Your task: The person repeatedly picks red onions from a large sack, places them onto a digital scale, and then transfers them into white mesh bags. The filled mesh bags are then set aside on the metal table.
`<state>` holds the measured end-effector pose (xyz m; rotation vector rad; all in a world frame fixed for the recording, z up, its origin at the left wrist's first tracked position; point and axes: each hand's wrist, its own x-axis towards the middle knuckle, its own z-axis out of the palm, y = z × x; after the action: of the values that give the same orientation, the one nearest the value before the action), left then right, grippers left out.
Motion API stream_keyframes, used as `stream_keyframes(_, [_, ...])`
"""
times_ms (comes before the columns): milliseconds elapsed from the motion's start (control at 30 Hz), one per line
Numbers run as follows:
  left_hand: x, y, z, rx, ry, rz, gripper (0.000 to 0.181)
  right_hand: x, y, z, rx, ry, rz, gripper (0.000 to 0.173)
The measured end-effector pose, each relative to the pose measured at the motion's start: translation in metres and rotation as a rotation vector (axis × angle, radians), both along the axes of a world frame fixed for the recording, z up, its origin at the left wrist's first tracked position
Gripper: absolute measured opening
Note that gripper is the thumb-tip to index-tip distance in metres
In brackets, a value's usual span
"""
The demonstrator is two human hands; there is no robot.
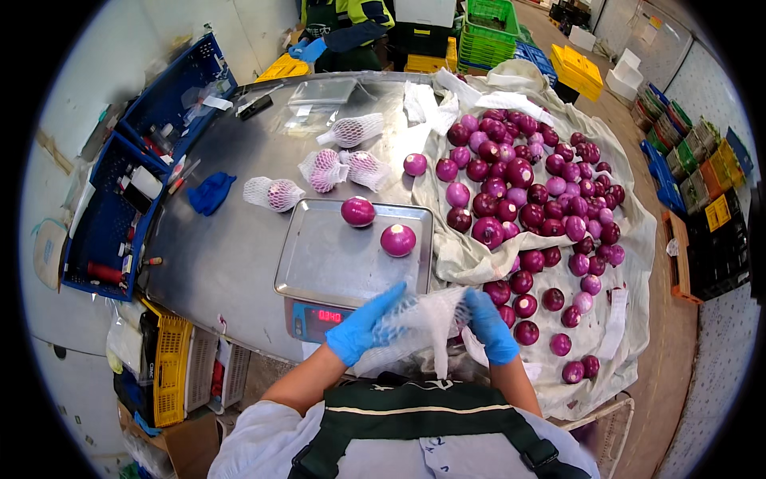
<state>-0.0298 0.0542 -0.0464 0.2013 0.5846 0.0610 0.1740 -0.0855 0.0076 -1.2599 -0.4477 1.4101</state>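
My left hand, in a blue glove, holds one side of white foam netting in front of my chest. My right hand, gloved alike, grips the netting's other side. Just beyond lies the metal pan of a digital scale with a lit red display. Two peeled red onions rest on the pan, one at its far edge and one to the right. Several onions in foam net sleeves lie behind the pan. Many loose red onions cover a pale cloth at the right.
Blue plastic crates with small items line the table's left edge. On the steel table lie a blue cloth and a clear plastic box. A co-worker in blue gloves stands beyond the far edge, near stacked green crates.
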Motion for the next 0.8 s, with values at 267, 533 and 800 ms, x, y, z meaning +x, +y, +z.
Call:
stream_keyframes(267, [0.000, 0.027, 0.034, 0.708, 0.055, -0.064, 0.030, -0.021, 0.027, -0.014, 0.196, 0.580, -0.270, 0.041])
stream_keyframes(533, [-0.021, 0.106, 0.037, 1.134, 0.434, 0.405, 0.026, -0.001, 0.119, -0.041, 0.095, -0.986, 0.000, 0.049])
stream_keyframes(800, [-0.029, 0.226, -0.017, 1.503, 0.660, -0.066, 0.040, -0.011, 0.186, -0.066, 0.033, -0.978, 0.029, 0.048])
